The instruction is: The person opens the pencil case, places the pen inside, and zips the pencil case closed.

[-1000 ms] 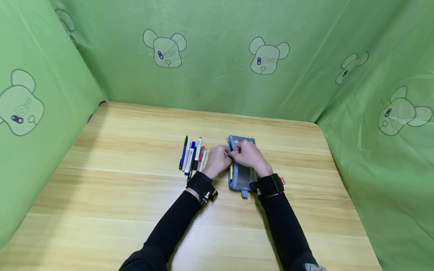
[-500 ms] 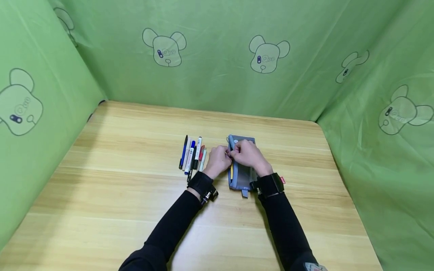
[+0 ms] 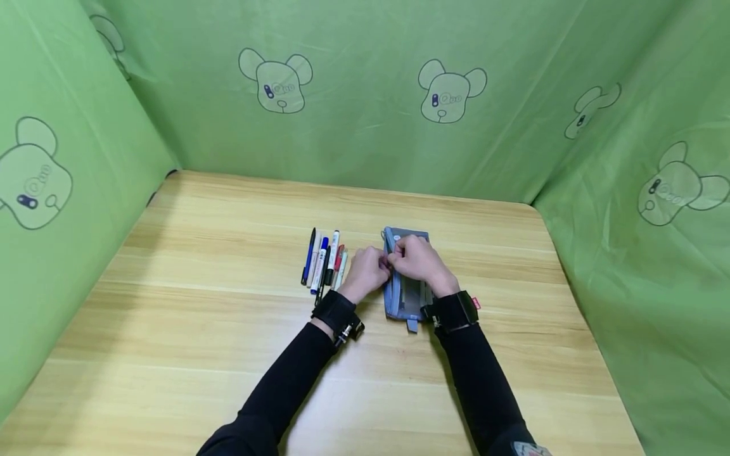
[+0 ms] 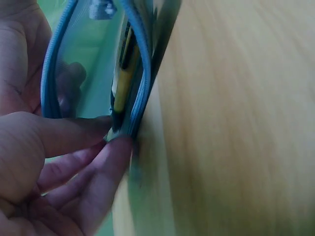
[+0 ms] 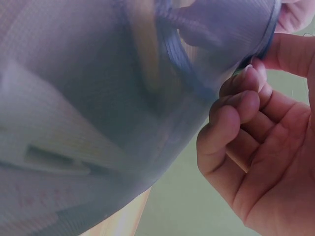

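Head view: left grip (image 3: 365,273) pinches the near-left edge of the pencil case (image 3: 412,297) between thumb and fingertip; right grip (image 3: 419,258) pinches the same edge right next to it, other fingers curled. Can't tell if a zip pull is in either pinch. Case lies on the table, just right of centre, mouth gaping along its left side between two strips of blue edging (image 4: 142,54). Yellow pencil (image 4: 124,91) sits inside close to the opening; pale object (image 5: 59,120) shows through the mesh, type unclear. Likely trouble: thin, floppy edge slips out of a pinch, or the pencil catches in the mouth because it sits so near the edging. Loose pens (image 3: 322,266) lie side by side left of the case; left wrist strap (image 3: 335,308) is right by their near ends, so a small arm shift could scatter them. Green cloth (image 3: 365,152) behind the table (image 3: 171,354).
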Available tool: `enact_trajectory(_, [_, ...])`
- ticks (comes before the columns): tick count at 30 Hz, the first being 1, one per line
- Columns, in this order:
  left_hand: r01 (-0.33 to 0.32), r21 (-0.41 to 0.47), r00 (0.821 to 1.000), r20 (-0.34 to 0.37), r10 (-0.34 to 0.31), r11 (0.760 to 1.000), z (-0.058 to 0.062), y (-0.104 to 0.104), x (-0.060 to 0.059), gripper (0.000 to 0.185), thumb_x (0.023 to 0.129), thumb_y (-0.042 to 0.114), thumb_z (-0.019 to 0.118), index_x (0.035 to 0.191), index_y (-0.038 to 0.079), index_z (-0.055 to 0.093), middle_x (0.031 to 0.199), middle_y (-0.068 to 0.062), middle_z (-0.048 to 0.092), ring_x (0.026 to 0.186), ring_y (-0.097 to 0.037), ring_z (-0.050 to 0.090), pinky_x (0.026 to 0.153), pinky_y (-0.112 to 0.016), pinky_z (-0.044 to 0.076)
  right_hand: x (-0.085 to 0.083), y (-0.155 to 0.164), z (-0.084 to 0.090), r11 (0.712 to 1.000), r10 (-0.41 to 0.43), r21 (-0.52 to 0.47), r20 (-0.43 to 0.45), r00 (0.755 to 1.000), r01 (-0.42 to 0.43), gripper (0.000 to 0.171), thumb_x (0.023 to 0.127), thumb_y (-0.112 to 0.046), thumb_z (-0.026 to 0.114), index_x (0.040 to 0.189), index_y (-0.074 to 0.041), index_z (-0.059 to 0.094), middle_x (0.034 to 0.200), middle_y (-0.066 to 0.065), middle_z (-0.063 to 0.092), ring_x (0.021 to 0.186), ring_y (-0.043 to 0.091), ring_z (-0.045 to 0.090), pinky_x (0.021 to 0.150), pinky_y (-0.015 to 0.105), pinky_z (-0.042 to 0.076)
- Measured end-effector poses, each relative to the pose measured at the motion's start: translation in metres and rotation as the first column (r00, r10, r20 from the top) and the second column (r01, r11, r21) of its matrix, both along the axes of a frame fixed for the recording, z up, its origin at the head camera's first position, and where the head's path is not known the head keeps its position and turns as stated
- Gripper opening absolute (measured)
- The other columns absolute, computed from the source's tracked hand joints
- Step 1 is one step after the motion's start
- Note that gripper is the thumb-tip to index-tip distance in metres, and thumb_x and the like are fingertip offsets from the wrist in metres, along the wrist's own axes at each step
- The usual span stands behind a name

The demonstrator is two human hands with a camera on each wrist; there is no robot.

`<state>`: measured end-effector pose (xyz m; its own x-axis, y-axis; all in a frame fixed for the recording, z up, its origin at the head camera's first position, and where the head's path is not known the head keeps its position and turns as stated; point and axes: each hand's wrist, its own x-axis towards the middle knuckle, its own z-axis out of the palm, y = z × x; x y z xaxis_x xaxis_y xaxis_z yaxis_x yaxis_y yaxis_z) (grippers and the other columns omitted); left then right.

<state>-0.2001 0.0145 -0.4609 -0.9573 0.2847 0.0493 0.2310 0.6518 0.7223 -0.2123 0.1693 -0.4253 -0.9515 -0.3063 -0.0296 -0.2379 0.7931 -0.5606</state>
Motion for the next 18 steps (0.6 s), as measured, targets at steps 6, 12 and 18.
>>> enact_trajectory(6, [0.181,-0.150,0.979,-0.072,-0.193,0.972,0.003,-0.004,0.003,0.006,0.083,0.010,0.078,0.077,0.009,0.076,0.084,-0.004,0.074,0.080,-0.020,0.063,0.079,-0.031,0.049,0.001,0.002,0.001,1.000,-0.015,-0.006,0.003,1.000,0.015,0.027,0.087,-0.012,0.060,0.062,-0.015,0.049,0.060,-0.003,0.046,0.054,0.012,0.044,0.053,0.024,0.034])
enact_trajectory(12, [0.344,-0.243,0.935,0.000,-0.354,0.907,0.006,-0.003,0.009,0.014,0.090,0.013,0.073,0.077,0.008,0.071,0.107,-0.010,0.071,0.133,-0.041,0.046,0.103,-0.056,0.038,0.002,0.003,0.001,1.000,-0.015,-0.017,0.013,1.000,0.015,0.029,0.089,-0.013,0.059,0.062,-0.015,0.047,0.059,-0.003,0.043,0.054,0.012,0.042,0.054,0.024,0.033])
enact_trajectory(18, [0.383,-0.310,0.922,0.065,-0.382,0.870,0.005,-0.001,0.012,0.015,0.096,0.013,0.064,0.083,0.010,0.070,0.149,-0.010,0.051,0.148,-0.043,0.029,0.111,-0.059,0.029,0.002,0.003,0.002,1.000,-0.018,-0.023,0.011,1.000,0.018,0.031,0.090,-0.015,0.059,0.062,-0.015,0.047,0.058,-0.003,0.042,0.053,0.013,0.041,0.055,0.024,0.033])
